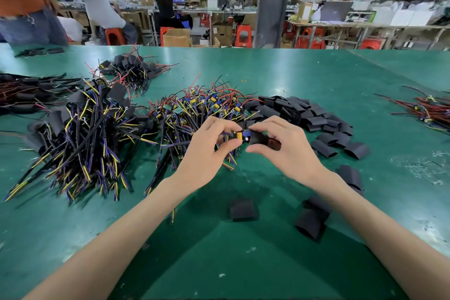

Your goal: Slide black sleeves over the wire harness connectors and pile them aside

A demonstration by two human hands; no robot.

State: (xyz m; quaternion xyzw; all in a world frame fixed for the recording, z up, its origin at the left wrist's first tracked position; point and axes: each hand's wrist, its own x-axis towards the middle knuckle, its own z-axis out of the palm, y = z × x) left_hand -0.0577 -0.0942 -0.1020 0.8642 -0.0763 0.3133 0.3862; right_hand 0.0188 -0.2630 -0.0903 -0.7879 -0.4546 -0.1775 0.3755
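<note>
Nearest you on the green surface (219, 265) lie two loose black sleeves, one flat (242, 209) and one just right of it (313, 220). Above them your hands meet. Your left hand (208, 151) has thumb and curled fingers pinched on a harness connector (241, 134) with yellow and blue parts, its wires trailing down to the left. Your right hand (283, 146) pinches a black sleeve (261, 141), whose open end touches the connector. Just behind your hands sits the heap of bare harnesses (194, 109). A pile of empty sleeves (299, 109) is to its right, and the stack of sleeved harnesses (85, 129) to its left. Farther back lies a smaller sleeved bundle (131, 68), and red-wired harnesses (428, 109) lie at the right edge. Beyond the surface, people work at benches among orange stools (243, 35).
</note>
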